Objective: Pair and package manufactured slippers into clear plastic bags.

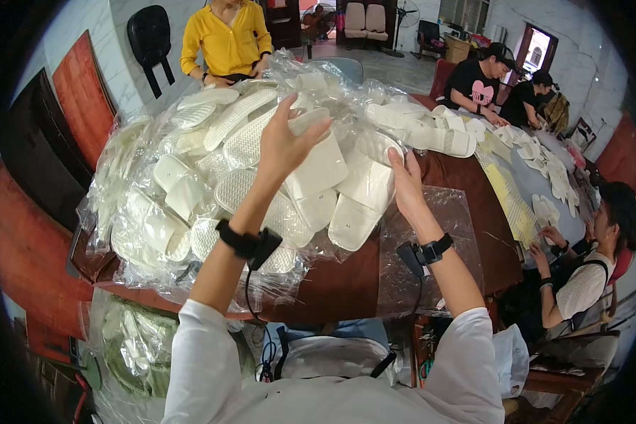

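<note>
White slippers, several of them in clear plastic bags, lie heaped in front of me. My left hand is over the pile, fingers extended and thumb spread wide, beside a broad-strapped slipper. It appears to hold nothing. On the right, my right hand is at the edge of another white slipper, its thumb against the rim and the fingers along the outer side. Between my forearms, two more slippers lie with their toes towards me. Textured soles show under my left forearm.
A clear plastic bag lies flat on the brown table by my right forearm. Across the pile stands a person in yellow. Others sit at a table with slippers to the right. A bagged green bundle is below left.
</note>
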The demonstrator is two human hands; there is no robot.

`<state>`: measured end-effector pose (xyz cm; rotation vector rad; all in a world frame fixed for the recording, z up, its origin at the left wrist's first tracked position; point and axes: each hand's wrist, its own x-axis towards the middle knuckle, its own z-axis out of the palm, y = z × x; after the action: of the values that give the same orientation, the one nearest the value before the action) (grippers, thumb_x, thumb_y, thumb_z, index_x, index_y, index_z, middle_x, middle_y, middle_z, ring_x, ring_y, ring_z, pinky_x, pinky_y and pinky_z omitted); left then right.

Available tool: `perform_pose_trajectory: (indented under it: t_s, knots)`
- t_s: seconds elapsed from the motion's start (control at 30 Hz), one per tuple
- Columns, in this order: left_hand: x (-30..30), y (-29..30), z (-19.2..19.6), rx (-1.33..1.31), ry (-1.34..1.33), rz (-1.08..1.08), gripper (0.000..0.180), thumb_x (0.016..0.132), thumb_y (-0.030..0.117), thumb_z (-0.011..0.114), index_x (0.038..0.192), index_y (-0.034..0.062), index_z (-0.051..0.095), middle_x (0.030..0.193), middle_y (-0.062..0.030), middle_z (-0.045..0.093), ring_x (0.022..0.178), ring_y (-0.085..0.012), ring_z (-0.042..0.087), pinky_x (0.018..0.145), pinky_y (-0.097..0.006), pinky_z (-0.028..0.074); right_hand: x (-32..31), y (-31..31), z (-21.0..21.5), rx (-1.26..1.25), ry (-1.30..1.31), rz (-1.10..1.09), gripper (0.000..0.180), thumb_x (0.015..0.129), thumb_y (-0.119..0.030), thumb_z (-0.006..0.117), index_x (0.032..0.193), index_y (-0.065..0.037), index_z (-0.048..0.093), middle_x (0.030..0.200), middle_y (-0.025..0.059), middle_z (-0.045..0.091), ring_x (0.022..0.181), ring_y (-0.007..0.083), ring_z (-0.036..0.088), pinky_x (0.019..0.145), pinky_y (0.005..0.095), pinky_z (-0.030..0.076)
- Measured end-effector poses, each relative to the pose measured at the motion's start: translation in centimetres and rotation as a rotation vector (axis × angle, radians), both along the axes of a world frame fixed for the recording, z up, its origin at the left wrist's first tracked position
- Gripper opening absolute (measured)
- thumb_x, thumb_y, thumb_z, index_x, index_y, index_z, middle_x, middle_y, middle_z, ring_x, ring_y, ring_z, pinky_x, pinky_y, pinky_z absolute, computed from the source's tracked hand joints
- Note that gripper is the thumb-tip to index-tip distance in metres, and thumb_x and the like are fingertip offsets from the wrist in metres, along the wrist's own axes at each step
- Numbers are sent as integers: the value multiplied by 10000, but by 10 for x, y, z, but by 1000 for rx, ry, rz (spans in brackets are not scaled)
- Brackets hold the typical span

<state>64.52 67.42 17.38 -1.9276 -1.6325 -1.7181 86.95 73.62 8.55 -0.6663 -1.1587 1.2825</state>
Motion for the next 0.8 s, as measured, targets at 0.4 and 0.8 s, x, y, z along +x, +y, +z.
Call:
perform_pose_trajectory:
  t_s: [0.4,0.8]
  knots:
    - [-35,46,25,-120,-178,-7,314,769,322,698,886,31,704,777,-85,694,727,-155,648,693,-278,481,25,8,-20,10,-246,-11,526,907,-387,595,1252,-10,469,1166,79,525,1086,154,481,938,280,377]
    - [-31,41,90,-266,-369,-375,192,842,256,688,920,83,666,844,24,644,746,-59,580,684,-198,461,38,-31,-82,-102,-705,357,729,847,-378,671,1351,43,354,1274,228,474,1147,278,500,939,359,437]
